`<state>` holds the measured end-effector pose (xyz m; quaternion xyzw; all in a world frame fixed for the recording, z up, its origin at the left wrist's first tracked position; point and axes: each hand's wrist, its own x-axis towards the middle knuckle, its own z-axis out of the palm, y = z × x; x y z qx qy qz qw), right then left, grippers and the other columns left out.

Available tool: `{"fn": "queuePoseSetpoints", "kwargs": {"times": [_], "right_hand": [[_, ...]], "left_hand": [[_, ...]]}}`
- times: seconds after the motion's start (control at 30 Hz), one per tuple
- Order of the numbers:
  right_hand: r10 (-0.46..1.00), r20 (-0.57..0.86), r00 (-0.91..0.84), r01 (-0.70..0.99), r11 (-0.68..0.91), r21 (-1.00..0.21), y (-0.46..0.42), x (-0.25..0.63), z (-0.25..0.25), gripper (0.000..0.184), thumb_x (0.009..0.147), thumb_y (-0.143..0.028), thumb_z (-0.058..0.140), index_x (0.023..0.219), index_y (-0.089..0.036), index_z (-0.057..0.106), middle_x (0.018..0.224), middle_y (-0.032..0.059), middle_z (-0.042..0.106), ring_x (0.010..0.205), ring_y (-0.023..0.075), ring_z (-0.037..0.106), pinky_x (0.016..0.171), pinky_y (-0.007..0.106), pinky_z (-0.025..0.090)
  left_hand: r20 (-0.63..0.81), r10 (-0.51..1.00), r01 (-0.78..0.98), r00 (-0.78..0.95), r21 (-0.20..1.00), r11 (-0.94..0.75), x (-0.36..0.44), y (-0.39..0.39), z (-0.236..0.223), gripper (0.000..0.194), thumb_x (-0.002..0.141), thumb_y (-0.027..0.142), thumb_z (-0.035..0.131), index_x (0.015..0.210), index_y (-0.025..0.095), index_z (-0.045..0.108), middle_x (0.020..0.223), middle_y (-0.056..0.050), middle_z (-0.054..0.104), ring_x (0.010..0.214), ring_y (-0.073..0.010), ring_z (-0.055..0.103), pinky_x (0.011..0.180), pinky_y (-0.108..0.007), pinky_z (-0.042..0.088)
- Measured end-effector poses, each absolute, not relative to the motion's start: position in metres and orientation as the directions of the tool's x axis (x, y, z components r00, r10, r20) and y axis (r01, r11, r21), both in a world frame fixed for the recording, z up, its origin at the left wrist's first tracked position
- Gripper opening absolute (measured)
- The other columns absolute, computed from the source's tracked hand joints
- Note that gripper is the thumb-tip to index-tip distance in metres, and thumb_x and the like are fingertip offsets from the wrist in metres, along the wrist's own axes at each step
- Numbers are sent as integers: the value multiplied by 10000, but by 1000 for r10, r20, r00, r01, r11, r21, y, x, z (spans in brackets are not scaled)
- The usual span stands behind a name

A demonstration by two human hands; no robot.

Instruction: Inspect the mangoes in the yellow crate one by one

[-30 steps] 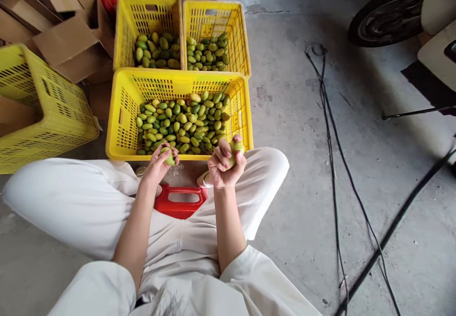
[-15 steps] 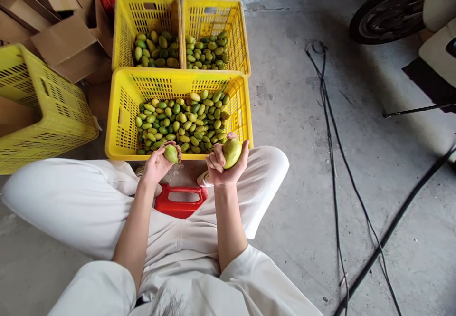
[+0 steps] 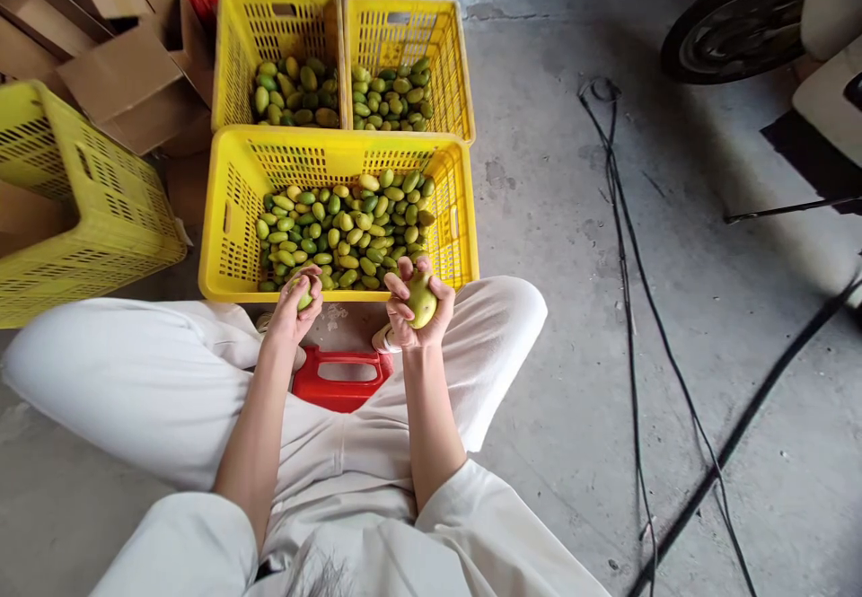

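My left hand is closed around a small green mango, partly hidden by the fingers. A larger yellow-green mango sits in my right hand, with the fingers curled about it and its side facing up. Both hands are over the near edge of a yellow crate, a little apart from each other. Many small green and yellowish mangoes lie in that crate, gathered along its middle and right.
Behind stand two more yellow crates with mangoes. At the left are a tilted yellow crate and cardboard boxes. A red plastic stool shows between my legs. Black cables and a vehicle wheel are at the right.
My left hand has turned and closed further over its mango, covering more of it. My right hand has shifted slightly left and turned its mango in the fingers.
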<state>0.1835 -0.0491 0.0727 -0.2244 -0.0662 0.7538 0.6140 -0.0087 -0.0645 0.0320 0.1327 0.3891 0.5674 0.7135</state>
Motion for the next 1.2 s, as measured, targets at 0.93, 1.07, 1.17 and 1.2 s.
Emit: {"fn": "queuePoseSetpoints", "kwargs": {"times": [0.93, 1.07, 1.17, 1.2], "right_hand": [[898, -415, -142, -733, -378, -565, -47, 175, 68, 428, 722, -259, 679, 1113, -310, 514, 943, -22, 682, 858, 193, 704, 740, 384, 606], [917, -385, -108, -710, -342, -616, -48, 178, 66, 472, 706, -372, 768, 1125, -275, 574, 934, -2, 678, 793, 168, 663, 705, 320, 580], [927, -347, -145, -751, -331, -571, -48, 180, 68, 371, 718, -467, 724, 976, -216, 634, 779, -10, 624, 663, 127, 577, 632, 267, 546], [924, -347, -161, -769, -338, -542, -48, 180, 68, 347, 739, -500, 685, 923, -210, 631, 707, -21, 579, 623, 120, 548, 605, 258, 535]], "left_hand": [[-463, 886, -776, 8, 557, 298, -7, -64, 43, 176, 736, 285, 690, 776, 182, 553, 818, -26, 561, 553, -69, 483, 444, -172, 392], [-459, 888, -803, 23, 521, 290, -6, -65, 45, 135, 743, 270, 659, 792, 186, 566, 820, -34, 563, 658, -114, 546, 568, -223, 467], [-446, 895, -782, 19, 551, 291, -6, -65, 42, 154, 742, 248, 694, 835, 196, 583, 809, -23, 566, 645, -107, 530, 559, -215, 442], [-439, 898, -773, 17, 564, 291, -6, -65, 41, 172, 739, 250, 709, 846, 199, 585, 809, -20, 568, 642, -105, 528, 556, -213, 437]]}}
